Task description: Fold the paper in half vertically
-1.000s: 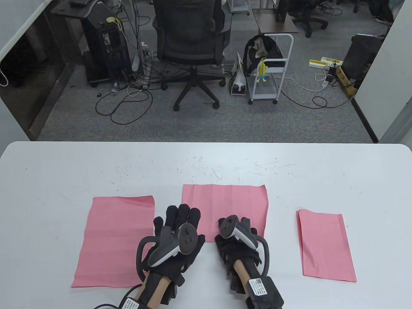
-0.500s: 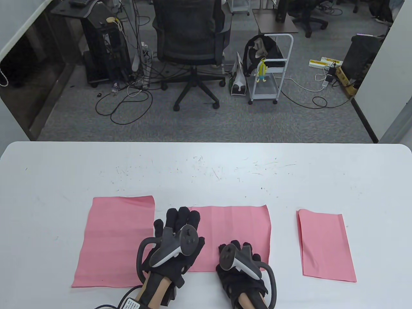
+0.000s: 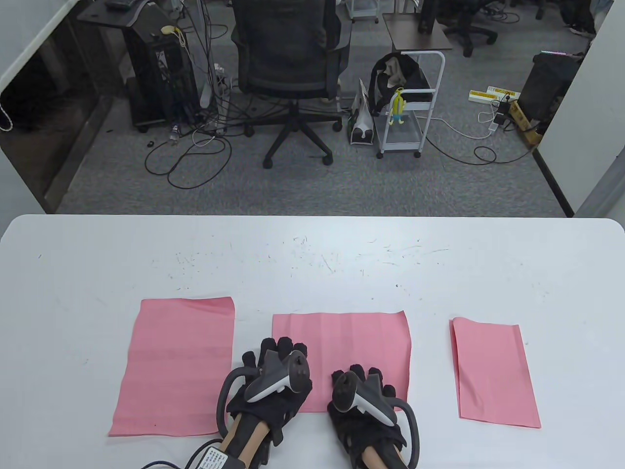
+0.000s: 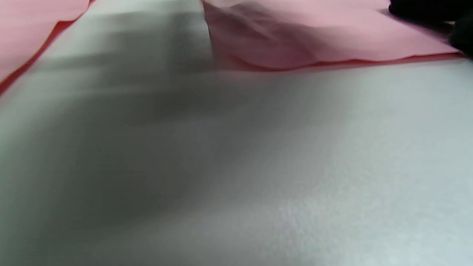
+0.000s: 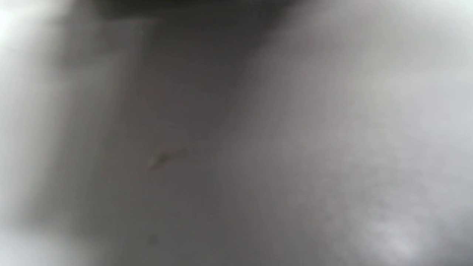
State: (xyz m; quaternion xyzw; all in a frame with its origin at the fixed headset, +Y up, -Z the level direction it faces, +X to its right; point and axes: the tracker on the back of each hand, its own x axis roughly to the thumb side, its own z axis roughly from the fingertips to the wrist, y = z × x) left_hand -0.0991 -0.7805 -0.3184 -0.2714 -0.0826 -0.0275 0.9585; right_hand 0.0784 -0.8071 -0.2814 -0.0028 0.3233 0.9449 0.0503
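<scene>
The middle pink paper (image 3: 351, 342) lies flat and wide on the white table (image 3: 312, 273), close to the front edge. My left hand (image 3: 279, 349) rests with its fingers laid on the paper's near-left part. My right hand (image 3: 364, 378) sits on the near edge, fingers bent down onto the sheet; the tracker hides the fingertips. In the left wrist view the paper's (image 4: 314, 40) near-left corner stands slightly raised off the table. The right wrist view is a grey blur of table.
A larger unfolded pink sheet (image 3: 176, 366) lies to the left, its edge also in the left wrist view (image 4: 29, 26). A folded pink sheet (image 3: 493, 371) lies to the right. Beyond the table stand an office chair (image 3: 288, 63) and a white cart (image 3: 410, 102).
The middle paper slid toward me under my right hand, which drew back to the front edge. My left hand then pulled back from the paper's left side to its near-left part.
</scene>
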